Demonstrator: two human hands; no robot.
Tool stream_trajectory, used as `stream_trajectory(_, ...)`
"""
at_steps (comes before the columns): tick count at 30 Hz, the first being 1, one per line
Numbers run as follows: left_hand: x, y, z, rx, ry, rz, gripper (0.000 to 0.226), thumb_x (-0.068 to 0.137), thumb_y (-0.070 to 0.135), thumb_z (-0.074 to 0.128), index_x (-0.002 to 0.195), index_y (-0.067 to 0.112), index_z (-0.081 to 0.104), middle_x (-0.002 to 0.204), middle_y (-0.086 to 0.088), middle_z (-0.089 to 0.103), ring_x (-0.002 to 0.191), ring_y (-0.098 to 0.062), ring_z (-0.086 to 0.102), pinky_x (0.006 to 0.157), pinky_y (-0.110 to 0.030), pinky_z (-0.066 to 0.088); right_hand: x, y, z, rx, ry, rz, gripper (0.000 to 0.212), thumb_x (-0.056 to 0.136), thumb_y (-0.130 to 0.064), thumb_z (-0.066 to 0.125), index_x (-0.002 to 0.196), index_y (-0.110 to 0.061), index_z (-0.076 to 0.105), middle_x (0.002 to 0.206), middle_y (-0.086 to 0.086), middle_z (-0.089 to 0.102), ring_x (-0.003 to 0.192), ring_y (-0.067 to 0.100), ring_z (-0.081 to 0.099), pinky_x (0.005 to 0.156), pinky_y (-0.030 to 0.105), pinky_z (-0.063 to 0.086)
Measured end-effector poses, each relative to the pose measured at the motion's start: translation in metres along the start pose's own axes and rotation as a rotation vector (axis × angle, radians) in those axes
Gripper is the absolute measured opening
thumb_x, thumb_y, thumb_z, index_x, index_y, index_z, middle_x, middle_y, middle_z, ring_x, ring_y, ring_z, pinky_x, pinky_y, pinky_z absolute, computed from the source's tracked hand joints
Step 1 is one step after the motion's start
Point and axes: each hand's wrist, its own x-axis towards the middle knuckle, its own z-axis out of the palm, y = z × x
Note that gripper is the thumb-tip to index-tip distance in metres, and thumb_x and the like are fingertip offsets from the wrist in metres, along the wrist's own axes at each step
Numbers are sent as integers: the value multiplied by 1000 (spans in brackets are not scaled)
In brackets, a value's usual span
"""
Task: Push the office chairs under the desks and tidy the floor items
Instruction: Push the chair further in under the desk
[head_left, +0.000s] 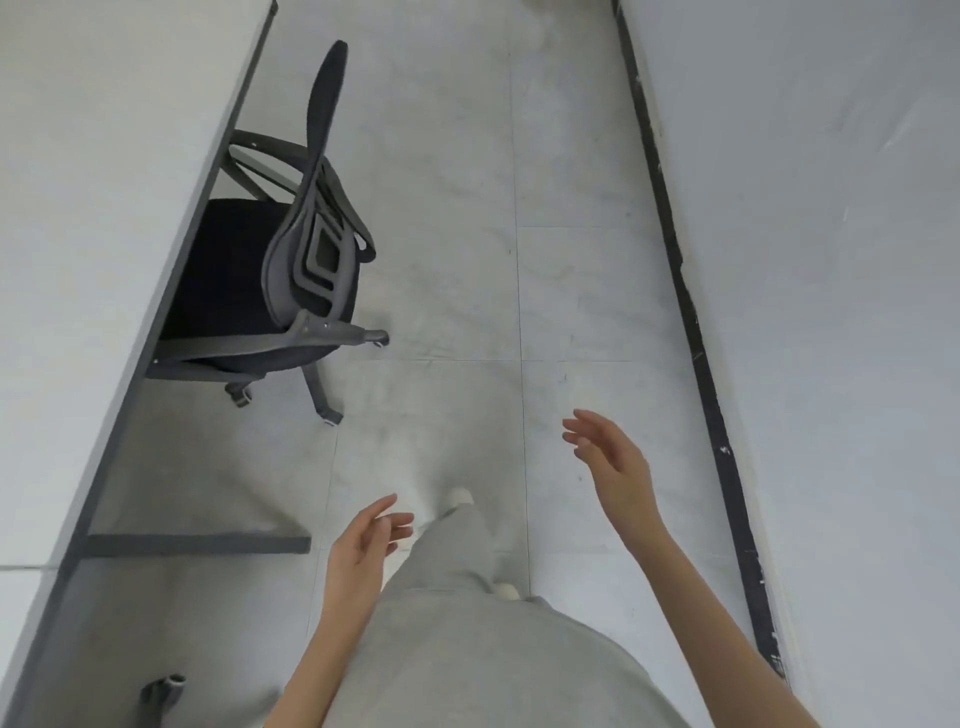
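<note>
A black office chair (306, 249) stands at the left with its seat partly under the white desk (93, 218); its backrest and rear castors stick out onto the floor. My left hand (363, 545) hangs low in the middle, fingers relaxed, holding nothing. My right hand (613, 462) is raised further right, fingers spread and empty. Both hands are well clear of the chair. A castor of a second chair (166, 691) peeks in at the bottom left.
A white wall (831, 260) with a dark baseboard (696, 332) runs along the right. The grey tiled floor (571, 208) forms an aisle between desk and wall. The desk's dark frame foot (197, 544) juts into the aisle. My grey-clad legs and white shoes are below.
</note>
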Motion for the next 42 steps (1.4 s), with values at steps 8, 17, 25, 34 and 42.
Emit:
stream_trajectory(8,212,100,50,64,-94,93,30,96,9,40,102,31,58,97,0,69,85,-9,67,80,-27,49,171,-34,16,-52,13,87,32,91,-4,47,104,-30,60,102,-5,69,89,3,66,93,40,49)
stream_trajectory(17,388,254,84,137,-108,250,24,96,13,42,114,21,56,97,6,67,84,-2,64,75,-11,48,338,-105,33,-96,-99,130,31,91,-1,45,103,-26,60,96,-4,70,85,5,66,89,37,50)
stream_trajectory(25,446,257,105,-82,349,45,30,96,9,41,100,34,57,93,2,68,81,-4,65,76,-13,49,532,-188,94,-302,-621,-42,32,90,1,46,101,-26,60,95,-3,70,86,9,66,83,27,49)
stream_trajectory(34,454,292,122,-13,1087,-67,29,91,3,49,111,22,59,101,16,63,89,7,58,77,-8,45,645,-288,216,-696,-1142,-774,36,87,-3,52,121,-12,55,115,-3,63,106,3,55,94,12,38)
stream_trajectory(42,446,282,54,723,987,-288,43,86,25,62,126,11,53,127,-5,59,122,-23,50,104,-35,35,642,-287,325,-1091,-1403,-1594,51,82,-11,60,130,-8,48,136,7,51,133,27,40,110,43,27)
